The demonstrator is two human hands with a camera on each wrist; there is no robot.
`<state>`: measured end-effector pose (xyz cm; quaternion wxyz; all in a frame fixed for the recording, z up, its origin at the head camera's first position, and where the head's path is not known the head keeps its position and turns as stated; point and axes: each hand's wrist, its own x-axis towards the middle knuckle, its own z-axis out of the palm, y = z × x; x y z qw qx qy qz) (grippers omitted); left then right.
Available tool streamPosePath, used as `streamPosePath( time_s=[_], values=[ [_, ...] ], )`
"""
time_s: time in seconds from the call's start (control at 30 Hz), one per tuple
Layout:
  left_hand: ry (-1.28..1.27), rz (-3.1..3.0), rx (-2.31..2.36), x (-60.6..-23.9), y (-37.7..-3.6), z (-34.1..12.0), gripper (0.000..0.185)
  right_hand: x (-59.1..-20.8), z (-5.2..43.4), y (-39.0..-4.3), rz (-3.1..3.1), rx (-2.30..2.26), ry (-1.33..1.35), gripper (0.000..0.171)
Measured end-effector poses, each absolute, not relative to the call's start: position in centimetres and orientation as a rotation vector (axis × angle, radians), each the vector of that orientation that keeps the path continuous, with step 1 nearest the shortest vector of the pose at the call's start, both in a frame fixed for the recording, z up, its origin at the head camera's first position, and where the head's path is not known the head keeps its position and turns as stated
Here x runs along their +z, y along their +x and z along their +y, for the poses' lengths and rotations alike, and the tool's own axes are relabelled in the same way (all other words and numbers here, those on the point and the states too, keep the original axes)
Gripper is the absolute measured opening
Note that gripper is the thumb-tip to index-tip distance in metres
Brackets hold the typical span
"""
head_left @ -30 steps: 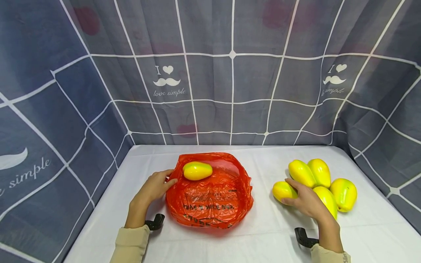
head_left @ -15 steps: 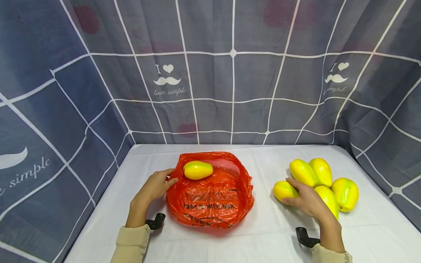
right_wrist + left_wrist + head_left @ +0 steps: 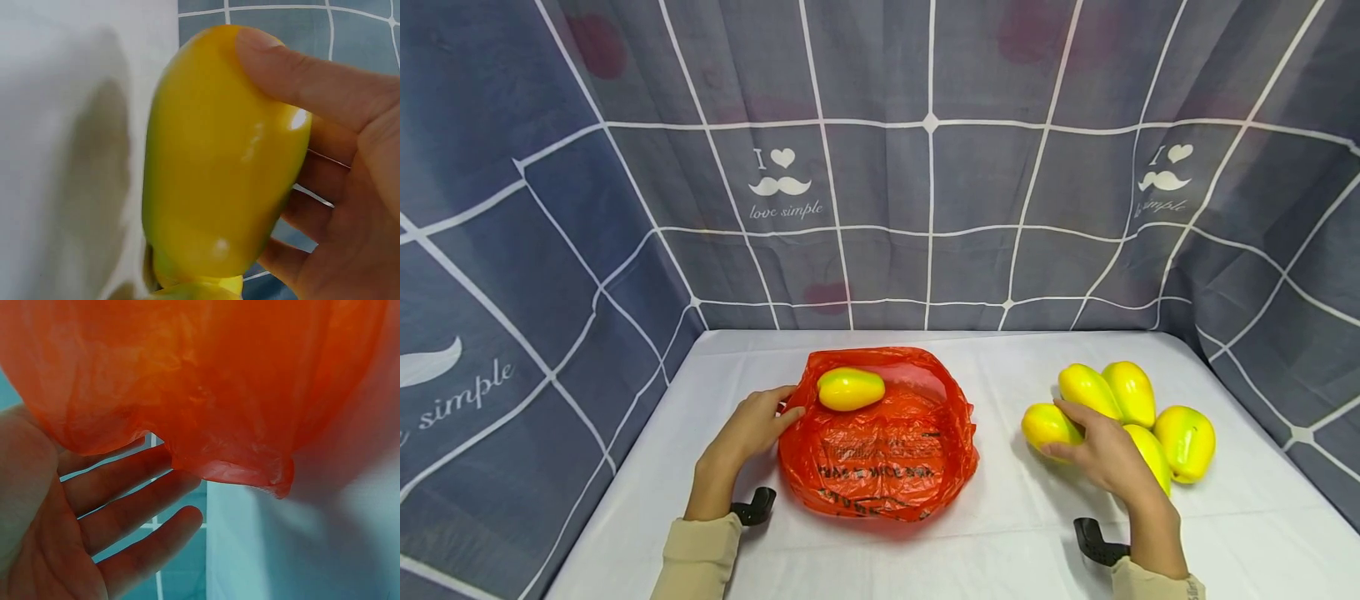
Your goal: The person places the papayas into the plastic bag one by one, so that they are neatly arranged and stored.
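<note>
1. Since a second ago the right hand (image 3: 1101, 454) has gone from resting on the leftmost mango (image 3: 1047, 424) to wrapping thumb and fingers round it; it's slightly raised now.
2. That mango's smooth, glossy, egg-shaped, yellow with a greenish tinge, at the left edge of the mango pile (image 3: 1138, 408) on the white tablecloth (image 3: 1000, 542).
3. Left hand (image 3: 751, 427) lies with straight fingers against the crinkly orange plastic bag (image 3: 880, 454), gripping nothing.
4. Another mango (image 3: 850, 389) sits on the bag's far part.

The right hand (image 3: 1101, 454) has closed round the nearest yellow mango (image 3: 1049, 424), thumb now over its top, lifting it slightly.
</note>
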<state>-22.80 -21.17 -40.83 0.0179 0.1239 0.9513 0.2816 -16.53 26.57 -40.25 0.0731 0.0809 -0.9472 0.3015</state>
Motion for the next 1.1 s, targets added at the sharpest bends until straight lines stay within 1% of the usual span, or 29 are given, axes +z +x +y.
streamPosePath(
  time_s=[0.37, 0.73, 1.1],
  values=[
    [0.402, 2.968, 0.874, -40.8, -22.8, -21.1, 0.048, -39.2, 25.9, -16.5, -2.716, 0.855, 0.323, 0.07],
    [0.385, 2.963, 0.877, -40.8, -22.8, -21.2, 0.048, -38.0, 23.3, -16.0, -2.671, 0.846, 0.301, 0.071],
    [0.364, 2.954, 0.878, -40.8, -22.7, -21.1, 0.047, -38.3, 21.2, -16.1, -2.568, 0.859, 0.463, 0.065]
  ],
)
